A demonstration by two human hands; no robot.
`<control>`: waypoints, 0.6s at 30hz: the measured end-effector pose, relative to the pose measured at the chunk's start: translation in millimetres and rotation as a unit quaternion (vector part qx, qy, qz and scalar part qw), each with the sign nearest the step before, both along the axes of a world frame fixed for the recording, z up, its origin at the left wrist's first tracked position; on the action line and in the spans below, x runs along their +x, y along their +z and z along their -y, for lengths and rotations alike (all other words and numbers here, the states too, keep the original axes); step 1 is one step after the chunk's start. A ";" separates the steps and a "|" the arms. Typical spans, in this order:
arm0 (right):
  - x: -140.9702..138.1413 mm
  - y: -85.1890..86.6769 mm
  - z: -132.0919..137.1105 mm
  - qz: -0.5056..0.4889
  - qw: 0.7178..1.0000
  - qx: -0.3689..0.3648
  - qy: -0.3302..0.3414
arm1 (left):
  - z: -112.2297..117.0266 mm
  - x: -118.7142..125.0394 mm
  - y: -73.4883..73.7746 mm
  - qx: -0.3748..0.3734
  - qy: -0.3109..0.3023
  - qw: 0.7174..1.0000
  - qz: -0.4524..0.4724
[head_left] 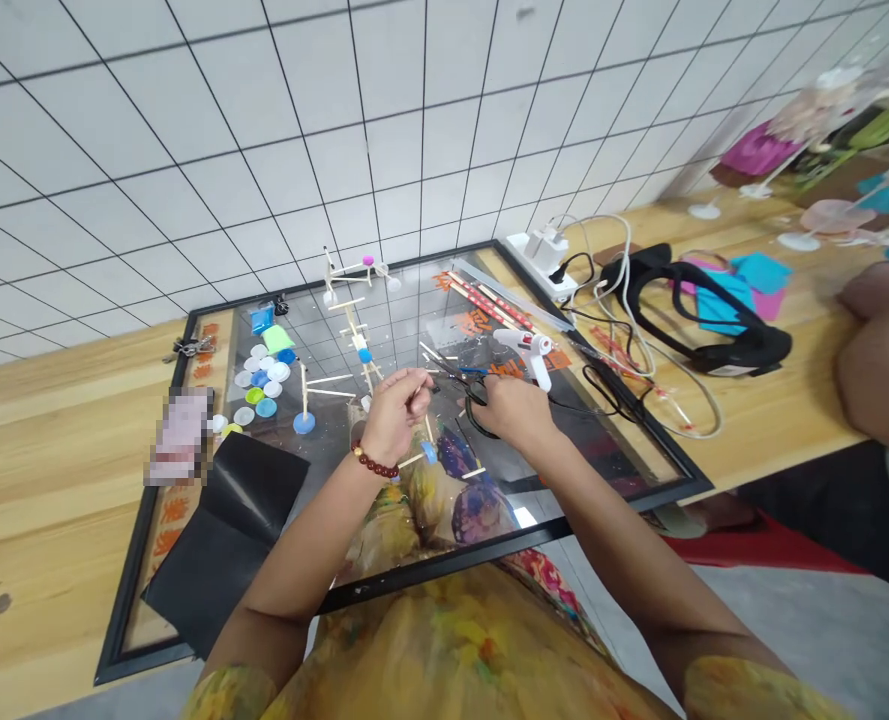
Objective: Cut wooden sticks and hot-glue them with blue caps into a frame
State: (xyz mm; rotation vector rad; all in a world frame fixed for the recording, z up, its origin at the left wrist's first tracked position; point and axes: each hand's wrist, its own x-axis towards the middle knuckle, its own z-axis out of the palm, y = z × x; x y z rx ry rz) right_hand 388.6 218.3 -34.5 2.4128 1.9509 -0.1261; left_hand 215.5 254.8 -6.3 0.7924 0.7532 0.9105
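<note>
My right hand [517,410] is wrapped round the dark handles of a pair of scissors [480,424]. The blades point up and left, their tips close to the fingers of my left hand [399,412]. That hand wears a bead bracelet and is closed in a pinch; whatever sits between its fingertips is too small to make out. Below and between the hands lies a blue bottle cap [429,453] with thin wooden sticks by it. Beyond my left hand stands a structure of sticks and caps [364,355]. A white glue gun [528,350] rests past my right hand.
Loose coloured caps [266,372] and a black sheet [226,510] lie on the left of the black-framed glass board [384,590]. A power strip [541,268], tangled cables and a black headset-like strap [714,310] are at right. Another person's arm [883,350] reaches in at far right.
</note>
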 end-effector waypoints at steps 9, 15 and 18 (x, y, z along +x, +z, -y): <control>-4.2 8.6 -12.4 -0.022 0.998 -0.059 -0.009 | -22.4 -59.6 61.5 0.071 0.151 0.983 0.082; -10.5 22.6 -29.0 -0.021 0.996 -0.090 0.015 | -19.5 -103.0 93.2 0.103 0.178 0.970 0.129; -21.7 22.5 -28.2 -0.019 0.995 -0.093 0.026 | -14.8 -118.3 101.7 0.150 0.215 0.955 0.139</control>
